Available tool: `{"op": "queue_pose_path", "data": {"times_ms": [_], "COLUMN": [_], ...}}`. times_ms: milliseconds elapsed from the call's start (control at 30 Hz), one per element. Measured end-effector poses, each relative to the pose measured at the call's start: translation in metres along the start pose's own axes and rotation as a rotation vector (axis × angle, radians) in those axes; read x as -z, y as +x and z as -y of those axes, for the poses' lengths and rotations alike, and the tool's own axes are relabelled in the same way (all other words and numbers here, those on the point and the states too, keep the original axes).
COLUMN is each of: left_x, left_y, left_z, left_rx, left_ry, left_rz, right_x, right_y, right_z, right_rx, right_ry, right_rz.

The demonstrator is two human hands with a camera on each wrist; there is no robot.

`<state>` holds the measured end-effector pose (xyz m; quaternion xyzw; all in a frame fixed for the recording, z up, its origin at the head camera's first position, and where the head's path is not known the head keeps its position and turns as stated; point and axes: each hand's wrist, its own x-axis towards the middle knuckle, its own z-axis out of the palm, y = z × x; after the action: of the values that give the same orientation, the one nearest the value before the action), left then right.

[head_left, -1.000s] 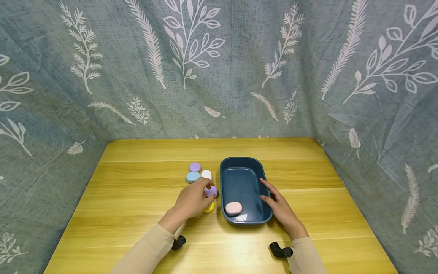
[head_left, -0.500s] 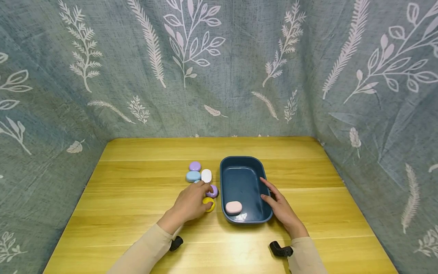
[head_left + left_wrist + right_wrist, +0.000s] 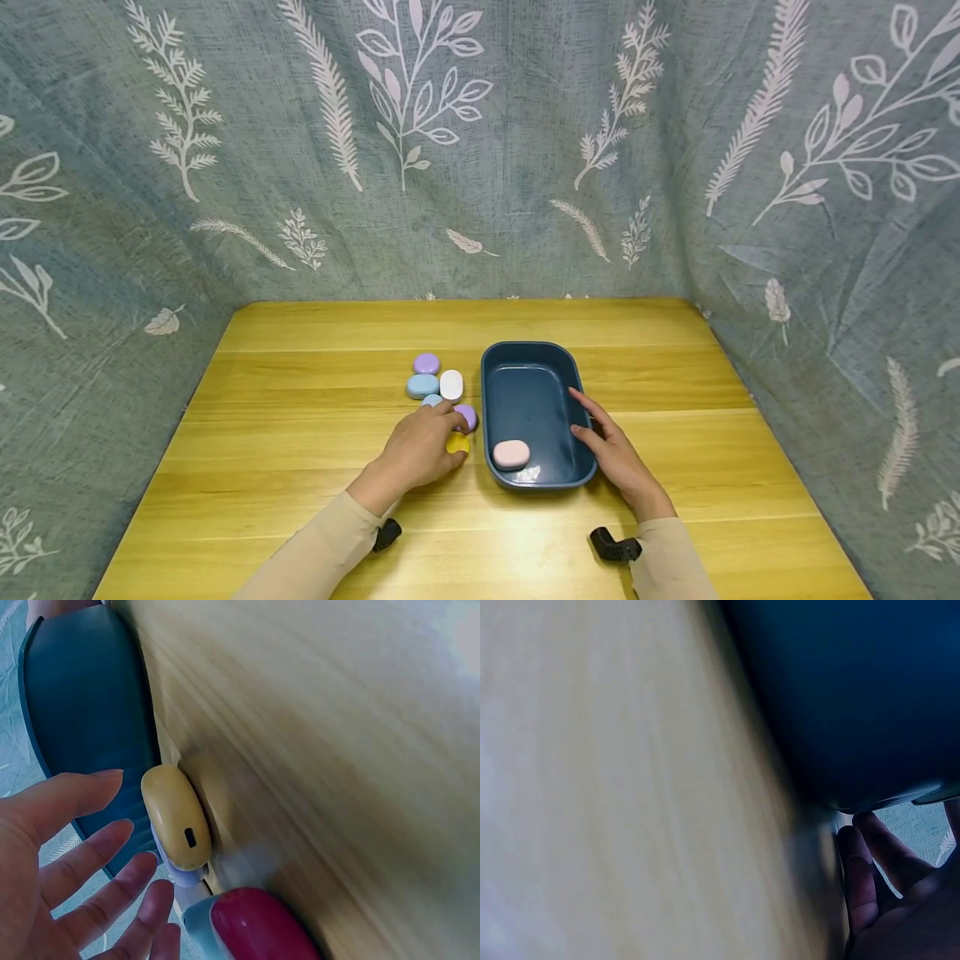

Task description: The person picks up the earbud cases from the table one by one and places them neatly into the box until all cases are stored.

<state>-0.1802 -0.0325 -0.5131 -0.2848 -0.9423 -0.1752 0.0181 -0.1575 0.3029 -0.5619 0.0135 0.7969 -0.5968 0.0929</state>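
Note:
My left hand (image 3: 420,442) is held over a yellow earbud case (image 3: 176,817), thumb and fingers spread around it without clear contact. The case's small port shows in the left wrist view. Close to its far side lies a purple case (image 3: 467,417). A red case (image 3: 262,926) shows only in the left wrist view; my hand hides it from the head camera. My right hand (image 3: 622,467) holds the right wall of a dark blue plastic bin (image 3: 484,400), with thumb and forefinger over the rim. A pale pink case (image 3: 512,455) lies inside, at the near left corner.
Left of the bin are more cases: a purple one (image 3: 427,363), a light blue one (image 3: 423,386), a white one (image 3: 452,385) and another light blue one (image 3: 431,401). Patterned curtains (image 3: 480,167) surround the wooden table (image 3: 300,417).
My left hand has come off the purple case and moved slightly nearer, to the yellow one. My right hand and the bin have stayed in place.

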Motion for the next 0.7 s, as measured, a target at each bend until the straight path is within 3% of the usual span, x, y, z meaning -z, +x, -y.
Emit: {"op": "queue_pose_path", "data": {"times_ms": [700], "left_x": [-0.01], "left_y": [-0.001], "left_z": [0.0], "left_rx": [-0.021], "left_ry": [0.07], "left_rz": [0.028], "right_x": [-0.001], "right_y": [0.001], "right_z": [-0.001], "right_rx": [0.003], "right_ry": [-0.008], "right_rz": [-0.005]}}
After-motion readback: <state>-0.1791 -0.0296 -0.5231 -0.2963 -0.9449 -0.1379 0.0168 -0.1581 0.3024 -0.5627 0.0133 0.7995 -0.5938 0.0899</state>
